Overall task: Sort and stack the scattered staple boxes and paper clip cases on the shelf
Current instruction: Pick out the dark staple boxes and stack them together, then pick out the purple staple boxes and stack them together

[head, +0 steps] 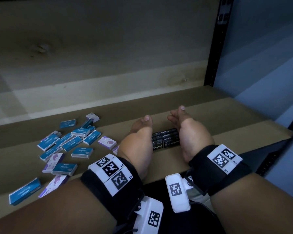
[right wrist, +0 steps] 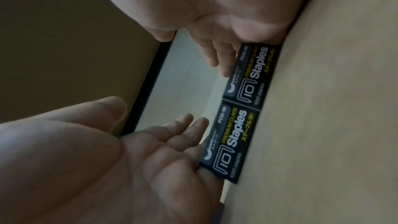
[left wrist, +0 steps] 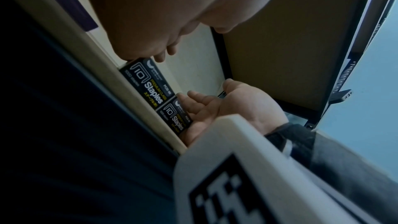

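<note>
Several black staple boxes (head: 165,138) lie packed side by side in a block on the brown shelf (head: 227,119). My left hand (head: 139,129) stands on edge against the block's left side, and my right hand (head: 184,125) against its right side. Both palms face inward with the fingers nearly straight. In the left wrist view two black boxes (left wrist: 148,84) show between my left fingers (left wrist: 168,52) and my right hand (left wrist: 226,108). The right wrist view shows the same black boxes (right wrist: 241,108) with my right fingers (right wrist: 193,125) lying along them. Blue staple boxes (head: 68,142) and white-purple cases (head: 107,142) lie scattered to the left.
A pale back panel (head: 108,56) closes the shelf behind. A black metal upright (head: 216,48) stands at the back right corner, and the shelf ends just past it. One blue box (head: 24,191) lies close to the front edge at the left.
</note>
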